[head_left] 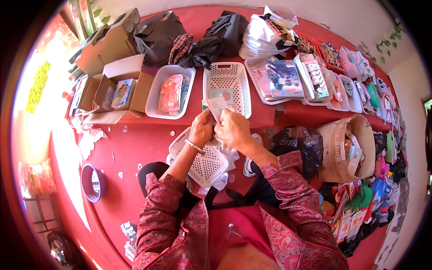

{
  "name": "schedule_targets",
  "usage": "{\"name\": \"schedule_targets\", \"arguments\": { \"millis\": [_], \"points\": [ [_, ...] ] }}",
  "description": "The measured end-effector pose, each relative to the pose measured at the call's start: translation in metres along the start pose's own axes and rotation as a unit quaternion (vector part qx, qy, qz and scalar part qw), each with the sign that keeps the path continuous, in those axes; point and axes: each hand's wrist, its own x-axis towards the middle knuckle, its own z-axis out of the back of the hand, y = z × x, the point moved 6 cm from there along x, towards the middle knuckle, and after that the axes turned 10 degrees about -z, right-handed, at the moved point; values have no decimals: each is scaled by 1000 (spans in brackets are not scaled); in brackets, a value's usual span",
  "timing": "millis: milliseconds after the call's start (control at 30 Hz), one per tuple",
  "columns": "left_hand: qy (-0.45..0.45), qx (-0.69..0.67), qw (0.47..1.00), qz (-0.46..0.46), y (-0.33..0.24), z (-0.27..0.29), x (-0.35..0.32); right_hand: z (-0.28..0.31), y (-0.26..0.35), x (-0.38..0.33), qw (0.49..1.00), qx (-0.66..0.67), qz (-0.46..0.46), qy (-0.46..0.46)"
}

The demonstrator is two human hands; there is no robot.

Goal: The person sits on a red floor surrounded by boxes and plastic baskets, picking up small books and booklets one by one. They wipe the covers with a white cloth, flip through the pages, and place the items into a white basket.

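Both my hands are close together in front of me, just short of a white perforated basket (246, 85). My right hand (233, 130) is closed on a flat, pale pink-and-white card packet (217, 107), which stands tilted up from the fingers. Beside it my left hand (201, 129) has its fingers curled in, and what they hold is hidden. A few flat cards (225, 93) lie in the basket beyond. Below my wrists, a second white perforated basket (204, 171) sits between my legs, with crumpled clear plastic (231, 155) beside it.
Left of the far basket is a white tub (154, 105) with a pink toy set; further left, an open cardboard box (143, 90). A tub of booklets (282, 78) stands right. Near my right arm are a black bag (297, 144) and a big carton (333, 150). A purple basin (84, 182) sits left.
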Motion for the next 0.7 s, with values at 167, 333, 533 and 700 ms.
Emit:
{"name": "schedule_targets", "arguments": {
  "millis": [167, 333, 533, 700],
  "points": [
    [44, 44, 985, -162, -17, 22, 2, 0, 7, 1, 984, 163, 73, -5],
    [-19, -510, 847, 150, -13, 10, -6, 14, 0, 12, 926, 352, -55, 128],
    [3, -451, 886, 109, -30, 19, -7, 32, 15, 4, 977, 167, 133, 12],
    [56, -331, 938, 87, -41, 26, -8, 32, 23, 5, 957, 233, 86, 149]
  ]
}}
